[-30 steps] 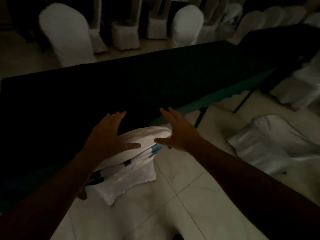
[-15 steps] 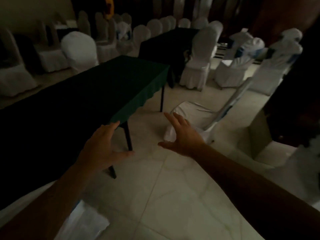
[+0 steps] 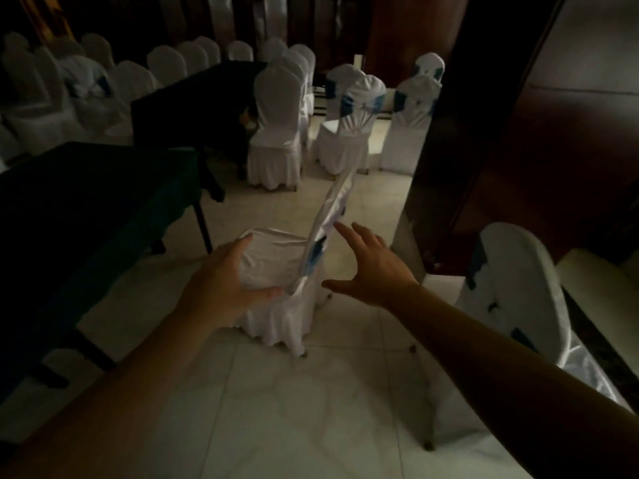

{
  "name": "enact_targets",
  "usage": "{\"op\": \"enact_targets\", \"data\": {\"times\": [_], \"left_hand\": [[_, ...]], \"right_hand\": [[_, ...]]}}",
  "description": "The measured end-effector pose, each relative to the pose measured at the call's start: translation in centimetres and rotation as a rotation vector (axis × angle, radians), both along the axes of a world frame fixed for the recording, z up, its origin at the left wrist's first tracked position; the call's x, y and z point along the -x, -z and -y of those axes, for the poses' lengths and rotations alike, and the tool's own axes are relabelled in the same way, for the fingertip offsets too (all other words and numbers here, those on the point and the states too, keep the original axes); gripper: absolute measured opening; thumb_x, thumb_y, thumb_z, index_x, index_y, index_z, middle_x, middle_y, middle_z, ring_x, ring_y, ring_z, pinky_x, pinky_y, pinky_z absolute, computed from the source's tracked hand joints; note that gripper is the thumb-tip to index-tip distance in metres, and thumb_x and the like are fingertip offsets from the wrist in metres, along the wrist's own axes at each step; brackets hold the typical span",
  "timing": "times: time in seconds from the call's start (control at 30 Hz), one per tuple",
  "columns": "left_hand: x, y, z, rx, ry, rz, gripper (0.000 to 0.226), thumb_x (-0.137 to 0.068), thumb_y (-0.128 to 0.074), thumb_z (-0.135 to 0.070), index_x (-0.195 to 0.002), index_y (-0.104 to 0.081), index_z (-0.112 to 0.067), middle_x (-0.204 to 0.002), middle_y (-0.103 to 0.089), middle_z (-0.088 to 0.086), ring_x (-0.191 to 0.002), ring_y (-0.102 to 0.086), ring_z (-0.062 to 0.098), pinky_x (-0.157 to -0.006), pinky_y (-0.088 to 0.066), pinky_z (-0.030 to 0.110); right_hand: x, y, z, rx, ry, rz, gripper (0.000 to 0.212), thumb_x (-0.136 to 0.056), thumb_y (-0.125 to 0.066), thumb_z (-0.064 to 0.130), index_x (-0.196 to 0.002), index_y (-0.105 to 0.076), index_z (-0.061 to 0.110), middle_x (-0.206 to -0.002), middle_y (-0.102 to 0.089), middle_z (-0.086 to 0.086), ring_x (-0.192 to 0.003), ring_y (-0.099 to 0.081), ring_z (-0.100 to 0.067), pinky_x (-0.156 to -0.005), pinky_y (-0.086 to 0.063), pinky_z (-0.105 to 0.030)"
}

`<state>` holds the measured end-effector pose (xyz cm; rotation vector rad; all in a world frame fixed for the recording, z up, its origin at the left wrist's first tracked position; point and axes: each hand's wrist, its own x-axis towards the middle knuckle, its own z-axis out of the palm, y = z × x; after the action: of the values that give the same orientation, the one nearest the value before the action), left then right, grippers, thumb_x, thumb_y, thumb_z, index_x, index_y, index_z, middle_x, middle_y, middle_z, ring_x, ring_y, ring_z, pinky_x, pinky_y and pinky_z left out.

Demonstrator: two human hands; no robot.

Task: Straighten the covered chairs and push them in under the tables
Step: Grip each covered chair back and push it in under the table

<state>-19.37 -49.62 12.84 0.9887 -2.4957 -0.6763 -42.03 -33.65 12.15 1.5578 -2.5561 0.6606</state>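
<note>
Pale tiled floor (image 3: 294, 409) under white covered chair (image 3: 276, 267).

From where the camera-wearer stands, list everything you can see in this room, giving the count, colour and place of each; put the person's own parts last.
Nearest covered chair: one, white with a blue sash, standing out in the aisle beside the table, centre.
Near table: one, dark green cloth, left.
Far table: one, dark cloth, behind the near table.
Chair at right edge: one, white with blue, close on the right.
Aisle chairs: a cluster, white, some with blue sashes, beyond the nearest chair.
Back-row chairs: many, white, along the far side and left; too dim to count.
Floor: pale tiles.
Wall panel: dark wood, right.
Left hand: open, reaching over the seat.
Right hand: open, by the chair's back.
</note>
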Motion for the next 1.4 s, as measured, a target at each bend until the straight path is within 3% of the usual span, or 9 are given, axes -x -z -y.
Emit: {"op": "enact_targets", "data": {"times": [0.33, 0.47, 0.77, 0.97, 1.1, 1.2, 1.27, 1.4], "left_hand": [[21.8, 4.1, 9.9, 0.073, 0.036, -0.031, 0.121, -0.036, -0.054, -0.098, -0.140, -0.013, -0.051, -0.149, -0.035, -0.009, -0.130, -0.041, 0.021, -0.090, -0.047, 0.042], [28.9, 6.3, 16.3, 0.004, 0.045, -0.018, 0.123, -0.034, -0.055, -0.099, -0.140, -0.014, -0.052, -0.149, -0.036, -0.009, -0.132, -0.040, 0.022, -0.094, -0.047, 0.046], [36.9, 8.3, 24.0, -0.098, -0.012, 0.008, 0.117, -0.039, -0.057, -0.097, -0.140, -0.015, -0.054, -0.149, -0.035, -0.009, -0.132, -0.039, 0.020, -0.094, -0.044, 0.044], [39.6, 9.5, 24.6, -0.133, -0.104, 0.011, 0.118, -0.039, -0.058, -0.097, -0.140, -0.015, -0.054, -0.148, -0.036, -0.014, -0.131, -0.040, 0.013, -0.091, -0.043, 0.035], [41.0, 9.7, 23.6, -0.188, -0.156, 0.008, 0.116, -0.042, -0.059, -0.095, -0.141, -0.018, -0.050, -0.148, -0.035, -0.015, -0.131, -0.037, 0.008, -0.100, -0.038, 0.033], [42.0, 9.6, 21.4, -0.202, -0.215, 0.050, 0.122, -0.038, -0.062, -0.094, -0.142, -0.017, -0.049, -0.147, -0.035, -0.016, -0.130, -0.036, 0.005, -0.101, -0.037, 0.031], [42.9, 9.6, 19.6, -0.203, -0.249, 0.103, 0.129, -0.032, -0.063, -0.095, -0.143, -0.014, -0.050, -0.147, -0.033, -0.020, -0.128, -0.035, 0.002, -0.101, -0.039, 0.031], [44.5, 10.8, 16.9, -0.196, -0.371, 0.316, 0.123, -0.039, -0.069, -0.086, -0.143, -0.019, -0.044, -0.136, -0.046, -0.017, -0.118, -0.050, 0.009, -0.091, -0.048, 0.032]], "right_hand": [[17.9, 1.2, 7.6, -0.097, 0.047, -0.021, 0.123, -0.052, -0.076, 0.073, -0.142, 0.006, 0.056, -0.157, -0.014, 0.000, -0.137, -0.026, -0.031, -0.096, -0.036, -0.055], [24.7, 1.8, 13.8, -0.162, 0.006, -0.045, 0.124, -0.052, -0.077, 0.072, -0.142, 0.008, 0.055, -0.157, -0.013, -0.001, -0.137, -0.024, -0.032, -0.098, -0.034, -0.054], [35.3, 3.0, 25.3, -0.264, -0.192, -0.089, 0.123, -0.052, -0.073, 0.076, -0.144, 0.005, 0.053, -0.157, -0.016, -0.004, -0.136, -0.026, -0.033, -0.099, -0.034, -0.052], [41.7, 4.4, 29.2, -0.308, -0.419, -0.143, 0.122, -0.050, -0.064, 0.085, -0.146, 0.001, 0.050, -0.157, -0.015, -0.001, -0.138, -0.022, -0.028, -0.105, -0.030, -0.055], [46.1, 5.6, 31.8, -0.322, -0.599, -0.160, 0.120, -0.052, -0.063, 0.086, -0.147, -0.001, 0.049, -0.157, -0.015, 0.000, -0.139, -0.020, -0.026, -0.108, -0.023, -0.054], [49.2, 6.8, 33.7, -0.306, -0.746, -0.172, 0.115, -0.055, -0.062, 0.084, -0.148, -0.008, 0.044, -0.155, -0.022, -0.002, -0.136, -0.024, -0.024, -0.106, -0.023, -0.052], [51.1, 7.8, 34.9, -0.285, -0.835, -0.190, 0.108, -0.057, -0.069, 0.076, -0.147, -0.023, 0.036, -0.148, -0.035, -0.004, -0.130, -0.034, -0.023, -0.105, -0.029, -0.049], [53.5, 9.9, 37.5, -0.217, -1.005, -0.175, 0.081, -0.057, -0.086, 0.049, -0.124, -0.050, 0.021, -0.119, -0.057, -0.003, -0.105, -0.050, -0.019, -0.092, -0.041, -0.036]]}}
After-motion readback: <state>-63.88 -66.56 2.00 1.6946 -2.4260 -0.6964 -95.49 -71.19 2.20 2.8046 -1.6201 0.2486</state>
